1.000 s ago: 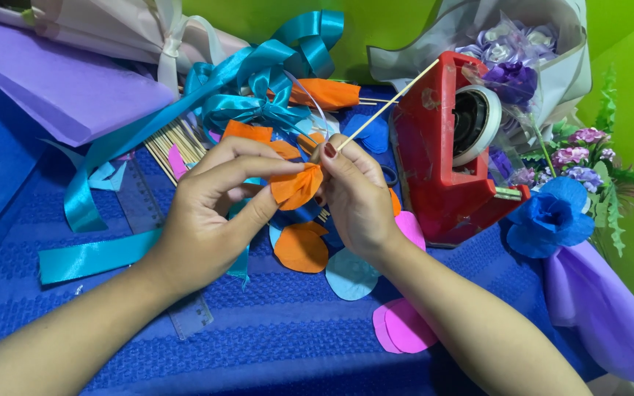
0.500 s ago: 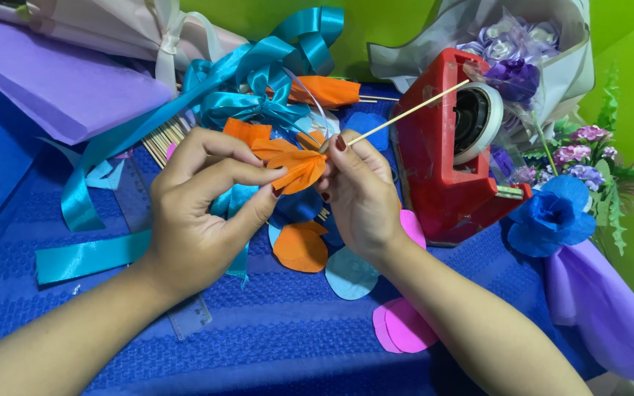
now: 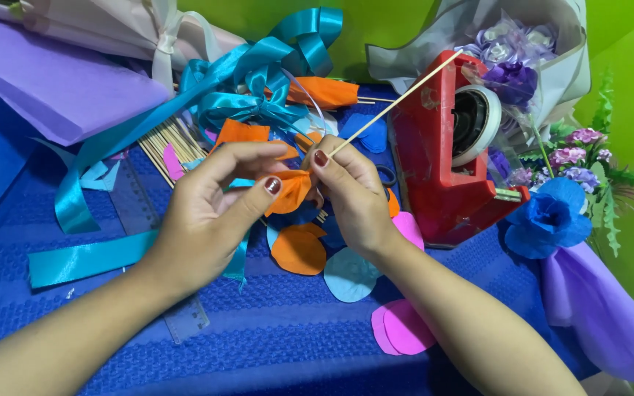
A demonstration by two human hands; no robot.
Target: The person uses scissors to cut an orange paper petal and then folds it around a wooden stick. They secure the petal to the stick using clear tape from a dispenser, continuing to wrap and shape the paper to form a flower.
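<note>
Presently, head view:

- Left hand: pinched on the orange paper petal, thumb on its near face, fingers arched over the top.
- Right hand: clenched around the thin wooden skewer and the petal's gathered end; the skewer slants up and right over the red tape dispenser.
- Orange paper petal: held above the desk between both hands, wrapped at the skewer. Judged very light, soft and easily torn or creased; best held at the gathered base, not the free edge.
- Skewer: judged light, stiff, likely to snap if bent; best held low, near the wrap.
- Loose cut petals on the blue cloth: orange, pale blue, pink.
- Teal ribbon behind the hands; bundle of spare sticks beside it.
- Clear ruler under the left wrist.
- Blue paper flower to the right of the dispenser.
</note>
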